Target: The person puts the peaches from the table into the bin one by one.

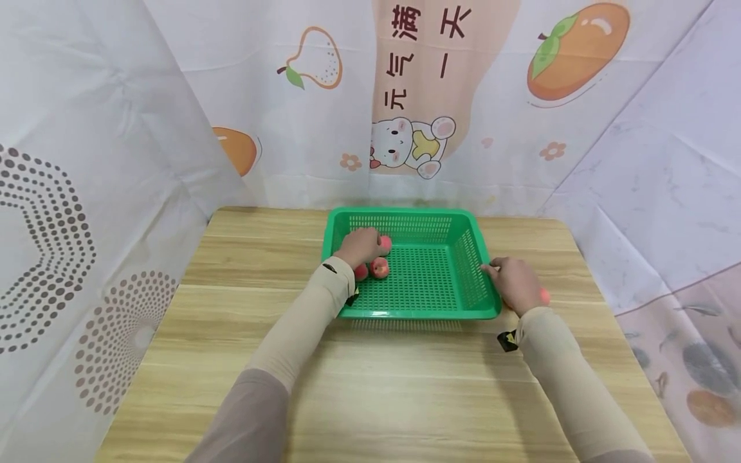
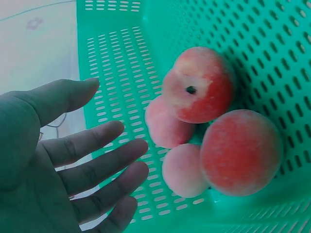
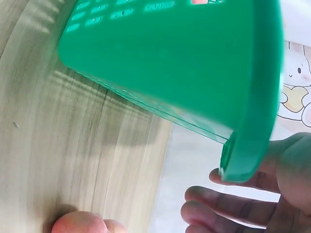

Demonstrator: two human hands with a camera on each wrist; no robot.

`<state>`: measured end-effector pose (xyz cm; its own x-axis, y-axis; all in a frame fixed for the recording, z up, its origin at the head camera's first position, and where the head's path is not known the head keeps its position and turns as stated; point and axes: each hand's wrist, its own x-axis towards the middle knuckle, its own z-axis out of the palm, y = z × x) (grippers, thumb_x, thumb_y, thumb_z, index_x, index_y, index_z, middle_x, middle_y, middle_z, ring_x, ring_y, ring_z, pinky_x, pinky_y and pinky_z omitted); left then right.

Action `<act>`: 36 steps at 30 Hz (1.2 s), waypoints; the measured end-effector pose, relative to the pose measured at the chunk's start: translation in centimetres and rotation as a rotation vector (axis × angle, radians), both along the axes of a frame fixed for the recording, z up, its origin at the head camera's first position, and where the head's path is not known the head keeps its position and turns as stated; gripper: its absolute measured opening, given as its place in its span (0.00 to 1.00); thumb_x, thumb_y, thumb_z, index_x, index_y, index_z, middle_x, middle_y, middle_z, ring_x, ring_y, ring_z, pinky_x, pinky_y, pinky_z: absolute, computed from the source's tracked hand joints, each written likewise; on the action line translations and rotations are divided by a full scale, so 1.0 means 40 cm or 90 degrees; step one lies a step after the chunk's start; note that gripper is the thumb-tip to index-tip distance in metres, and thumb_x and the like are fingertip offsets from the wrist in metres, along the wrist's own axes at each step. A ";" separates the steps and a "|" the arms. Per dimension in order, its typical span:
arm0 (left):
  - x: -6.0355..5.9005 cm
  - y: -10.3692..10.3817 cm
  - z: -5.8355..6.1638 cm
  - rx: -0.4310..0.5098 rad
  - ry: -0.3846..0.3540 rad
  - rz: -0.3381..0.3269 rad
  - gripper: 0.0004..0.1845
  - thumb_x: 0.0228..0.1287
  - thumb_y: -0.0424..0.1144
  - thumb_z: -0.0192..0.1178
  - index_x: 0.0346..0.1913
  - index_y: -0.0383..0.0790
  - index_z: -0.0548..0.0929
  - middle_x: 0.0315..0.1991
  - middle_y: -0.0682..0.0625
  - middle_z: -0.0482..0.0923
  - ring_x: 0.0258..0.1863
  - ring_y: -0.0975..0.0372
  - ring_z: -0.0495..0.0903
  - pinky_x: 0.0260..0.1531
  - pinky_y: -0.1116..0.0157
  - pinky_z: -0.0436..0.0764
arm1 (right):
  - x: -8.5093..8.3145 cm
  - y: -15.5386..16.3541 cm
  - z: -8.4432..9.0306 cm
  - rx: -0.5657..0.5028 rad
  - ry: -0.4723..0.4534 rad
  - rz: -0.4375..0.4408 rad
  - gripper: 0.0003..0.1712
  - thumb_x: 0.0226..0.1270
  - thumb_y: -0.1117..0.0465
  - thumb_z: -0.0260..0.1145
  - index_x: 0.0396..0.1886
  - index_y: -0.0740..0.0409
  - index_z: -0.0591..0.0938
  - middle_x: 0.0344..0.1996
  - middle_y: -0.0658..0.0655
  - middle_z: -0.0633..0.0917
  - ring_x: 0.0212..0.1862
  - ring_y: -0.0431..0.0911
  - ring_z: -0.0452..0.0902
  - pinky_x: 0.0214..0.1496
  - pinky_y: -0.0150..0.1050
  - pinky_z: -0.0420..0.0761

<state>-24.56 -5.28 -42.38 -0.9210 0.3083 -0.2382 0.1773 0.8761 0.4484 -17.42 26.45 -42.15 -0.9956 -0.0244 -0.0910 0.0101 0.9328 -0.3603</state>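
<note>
A green plastic basket (image 1: 405, 314) with slotted walls stands on the table. Several red and pink peaches lie together in its left part, among them a peach (image 1: 379, 267) in the head view and a large red peach (image 2: 241, 153) in the left wrist view. My left hand (image 1: 360, 247) is over the basket's left side, beside the peaches. Its fingers (image 2: 104, 167) are spread and hold nothing. At the basket's right rim (image 3: 265, 97), my right hand (image 1: 517, 281) grips the edge, with the thumb on the rim and the other fingers outside it.
Outside the basket, a peach (image 1: 545, 296) shows just beyond my right hand; in the right wrist view two peaches (image 3: 80, 223) lie on the wooden table (image 1: 255, 257). Printed cloth (image 1: 324, 128) hangs behind the table and along both sides.
</note>
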 end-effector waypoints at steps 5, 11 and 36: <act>0.002 -0.002 0.020 -0.019 0.010 0.012 0.18 0.70 0.47 0.54 0.22 0.44 0.73 0.20 0.54 0.65 0.23 0.62 0.63 0.25 0.65 0.64 | 0.001 0.001 -0.001 -0.011 -0.009 -0.005 0.27 0.75 0.51 0.57 0.55 0.73 0.79 0.51 0.74 0.82 0.48 0.65 0.80 0.46 0.57 0.79; 0.004 0.002 0.048 -0.030 0.059 0.013 0.22 0.73 0.50 0.53 0.62 0.44 0.79 0.60 0.49 0.79 0.60 0.52 0.77 0.57 0.55 0.77 | 0.003 0.002 -0.002 -0.012 -0.020 -0.019 0.27 0.74 0.51 0.57 0.56 0.71 0.80 0.51 0.74 0.82 0.45 0.61 0.81 0.42 0.52 0.79; 0.009 -0.066 0.120 -0.005 0.101 0.056 0.31 0.70 0.57 0.54 0.70 0.44 0.70 0.66 0.45 0.74 0.69 0.49 0.67 0.66 0.53 0.69 | 0.005 0.006 -0.004 -0.034 -0.022 -0.029 0.27 0.74 0.51 0.58 0.56 0.71 0.80 0.49 0.72 0.83 0.36 0.53 0.79 0.36 0.43 0.77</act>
<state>-24.22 -7.91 -37.56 -0.9707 0.2230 -0.0892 0.1675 0.8948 0.4139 -17.21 26.68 -42.31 -0.9919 0.0149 -0.1258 0.0655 0.9104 -0.4085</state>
